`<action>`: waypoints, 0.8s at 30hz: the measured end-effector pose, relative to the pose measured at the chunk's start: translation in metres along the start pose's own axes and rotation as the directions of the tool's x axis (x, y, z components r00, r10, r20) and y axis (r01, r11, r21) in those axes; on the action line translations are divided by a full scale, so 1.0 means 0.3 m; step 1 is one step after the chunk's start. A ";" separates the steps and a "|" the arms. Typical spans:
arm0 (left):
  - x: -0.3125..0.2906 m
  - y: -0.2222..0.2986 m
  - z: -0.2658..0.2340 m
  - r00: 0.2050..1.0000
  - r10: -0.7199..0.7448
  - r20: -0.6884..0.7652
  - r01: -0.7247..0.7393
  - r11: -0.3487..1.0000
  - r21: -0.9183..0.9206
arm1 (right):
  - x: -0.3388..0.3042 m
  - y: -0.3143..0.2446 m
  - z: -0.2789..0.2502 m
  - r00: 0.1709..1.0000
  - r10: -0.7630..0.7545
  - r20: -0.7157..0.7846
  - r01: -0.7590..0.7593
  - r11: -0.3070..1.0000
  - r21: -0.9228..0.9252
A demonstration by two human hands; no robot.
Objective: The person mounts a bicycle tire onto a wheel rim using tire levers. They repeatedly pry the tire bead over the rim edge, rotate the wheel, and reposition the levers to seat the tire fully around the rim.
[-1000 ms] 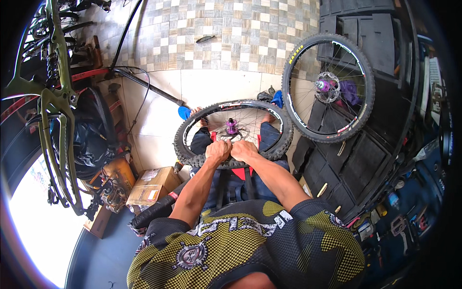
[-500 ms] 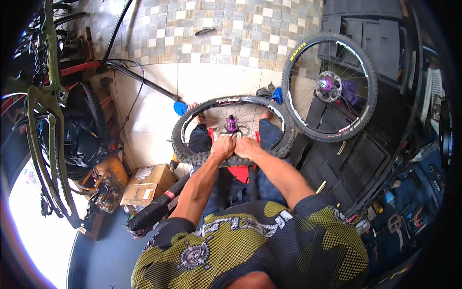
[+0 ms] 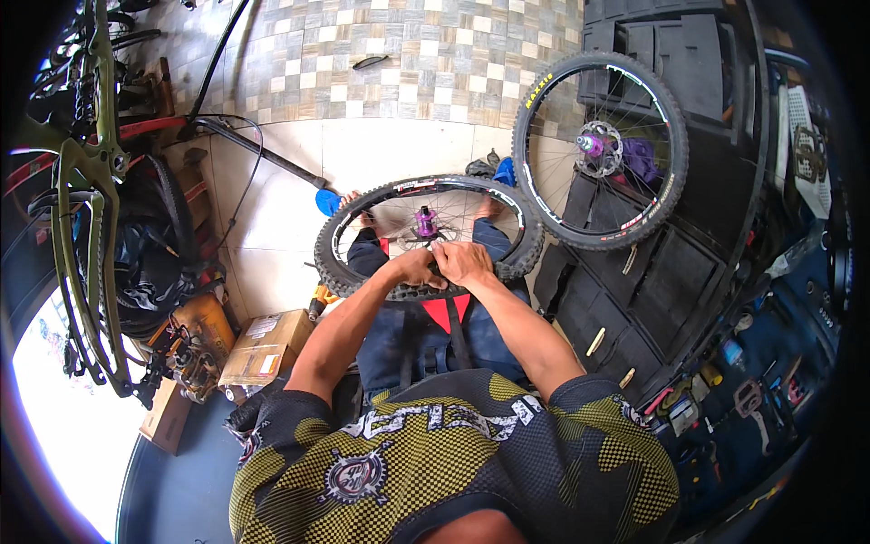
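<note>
A bicycle wheel with a knobby black tyre rests tilted across my thighs, its purple hub facing up. My left hand is closed on the near side of the wheel, with its fingers bent over the tyre. Right beside it, touching it, my right hand grips the same stretch of rim and tyre. Its fingertips are partly hidden. Under the wheel, something red shows between my legs.
A second wheel with a disc rotor stands at the right by black panels. A green bike frame hangs at left above a cardboard box. Tools lie on the dark surface at lower right. A black stand leg crosses the tiles.
The view has shifted slightly, so the surroundings sit further left. My left hand has turned, and its fingers now show over the tyre. My right hand has drawn closer over it.
</note>
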State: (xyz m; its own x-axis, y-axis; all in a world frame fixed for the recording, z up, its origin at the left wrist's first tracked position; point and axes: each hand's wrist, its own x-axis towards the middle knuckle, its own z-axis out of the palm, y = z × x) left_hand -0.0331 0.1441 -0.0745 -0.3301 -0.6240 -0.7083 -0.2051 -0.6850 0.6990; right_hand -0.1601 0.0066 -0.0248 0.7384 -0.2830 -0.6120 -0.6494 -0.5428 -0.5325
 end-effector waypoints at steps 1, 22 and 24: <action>0.007 -0.006 0.005 0.997 0.037 -0.073 -0.034 0.998 0.043 | 0.007 0.003 -0.013 1.000 -0.009 -0.001 0.009 1.000 0.002; -0.166 0.262 -0.167 0.946 -0.125 -0.298 0.190 0.961 0.200 | -0.044 0.098 -0.257 0.964 -0.126 0.236 0.103 0.989 0.108; -0.153 0.269 -0.204 0.944 -0.048 -0.327 0.147 0.948 0.283 | 0.018 0.067 -0.306 0.949 -0.146 0.279 0.123 0.987 0.100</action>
State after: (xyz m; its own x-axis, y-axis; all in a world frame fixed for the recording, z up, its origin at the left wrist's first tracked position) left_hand 0.0220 0.0944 0.0082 0.0002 -0.6787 -0.7344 -0.5035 -0.6345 0.5864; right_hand -0.1525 -0.0785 0.0151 0.7451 0.0316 -0.6662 -0.5689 -0.4912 -0.6595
